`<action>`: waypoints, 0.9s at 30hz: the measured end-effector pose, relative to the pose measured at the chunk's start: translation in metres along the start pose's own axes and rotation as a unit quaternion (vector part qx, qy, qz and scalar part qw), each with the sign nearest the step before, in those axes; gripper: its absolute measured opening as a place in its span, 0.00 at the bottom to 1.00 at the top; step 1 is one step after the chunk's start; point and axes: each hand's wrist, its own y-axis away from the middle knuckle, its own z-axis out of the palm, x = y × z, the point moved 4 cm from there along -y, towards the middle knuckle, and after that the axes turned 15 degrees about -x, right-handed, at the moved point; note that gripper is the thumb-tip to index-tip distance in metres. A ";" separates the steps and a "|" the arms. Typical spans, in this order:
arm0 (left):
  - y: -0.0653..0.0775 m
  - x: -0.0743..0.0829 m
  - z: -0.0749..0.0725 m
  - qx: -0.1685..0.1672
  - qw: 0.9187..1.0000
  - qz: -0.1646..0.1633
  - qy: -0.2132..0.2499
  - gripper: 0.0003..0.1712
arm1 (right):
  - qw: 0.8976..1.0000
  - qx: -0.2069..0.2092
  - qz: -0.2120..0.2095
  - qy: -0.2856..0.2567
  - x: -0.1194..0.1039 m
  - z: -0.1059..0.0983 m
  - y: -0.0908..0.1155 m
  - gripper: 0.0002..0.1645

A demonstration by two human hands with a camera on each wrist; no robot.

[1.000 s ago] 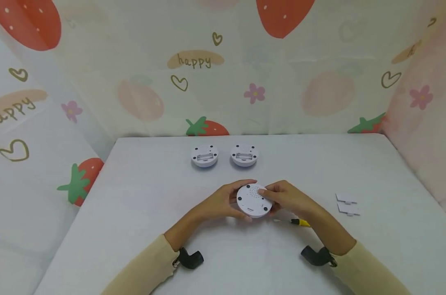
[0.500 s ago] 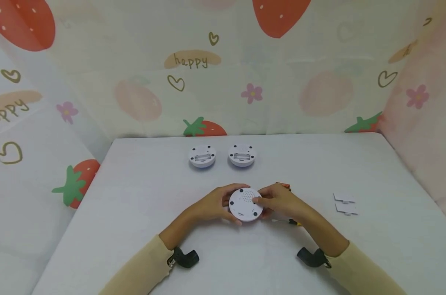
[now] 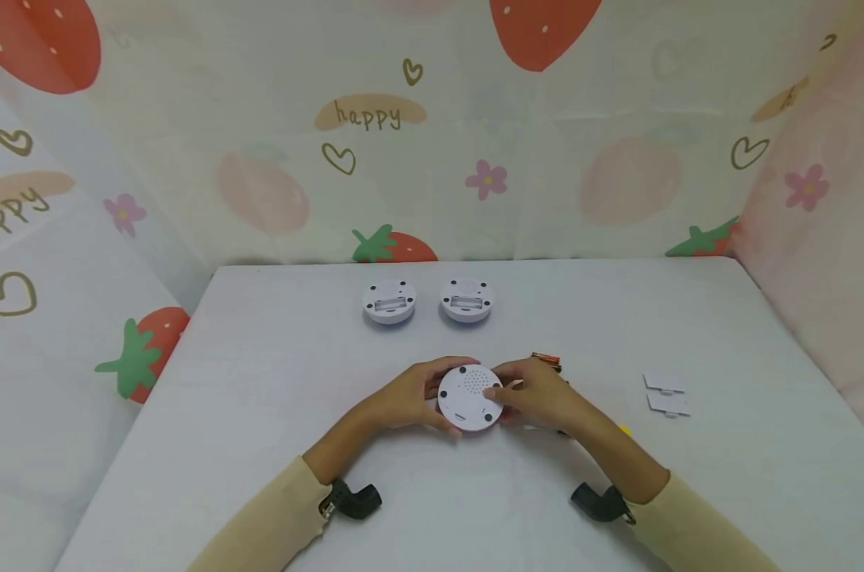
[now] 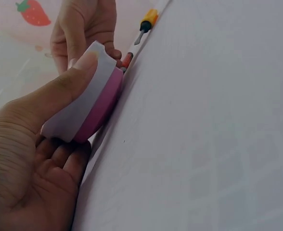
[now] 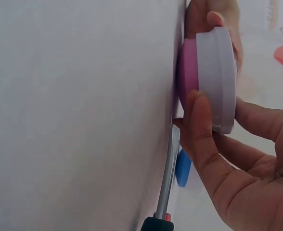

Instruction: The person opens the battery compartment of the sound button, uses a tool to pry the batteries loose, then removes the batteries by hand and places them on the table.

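A round white device [image 3: 468,409] with speaker holes and small dark feet is held between both hands, its back facing up. Its underside is pink, as the wrist views of the device [image 4: 81,106] show, and it sits close over the table. My left hand [image 3: 410,396] grips the left edge between thumb and fingers. On the right edge, my right hand [image 3: 542,393] pinches it, thumb lying on the back beside the holes. Partly behind the right hand lie orange batteries [image 3: 546,360]. A screwdriver [image 4: 146,25] with a yellow and black handle lies nearby, mostly hidden by the right arm in the head view.
Two similar round devices [image 3: 389,304] with uncovered battery bays stand at the back of the white table [image 3: 296,334]. Two small white battery covers [image 3: 666,406] lie to the right. A blue object [image 5: 182,168] shows past the screwdriver shaft in the right wrist view.
Both hands and the device have shifted left and slightly nearer the person, while the whole view drifts a little left. The batteries have come into sight beyond the right hand.
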 end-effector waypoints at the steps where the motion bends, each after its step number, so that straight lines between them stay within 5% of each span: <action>1: 0.000 -0.001 0.000 0.001 1.000 0.000 0.000 0.57 | 1.000 0.004 0.000 0.004 0.000 0.000 0.000 0.20; 11: -0.002 -0.002 0.004 0.011 1.000 0.017 -0.018 0.57 | 0.993 0.060 -0.007 0.103 -0.007 -0.005 0.005 0.22; 18: -0.001 -0.001 0.005 -0.002 1.000 -0.002 -0.029 0.60 | 0.991 0.074 -0.017 0.107 -0.010 -0.005 0.007 0.21; 27: 0.000 -0.001 0.002 -0.010 1.000 0.007 0.017 0.56 | 0.986 0.106 -0.057 0.112 -0.011 -0.009 0.007 0.17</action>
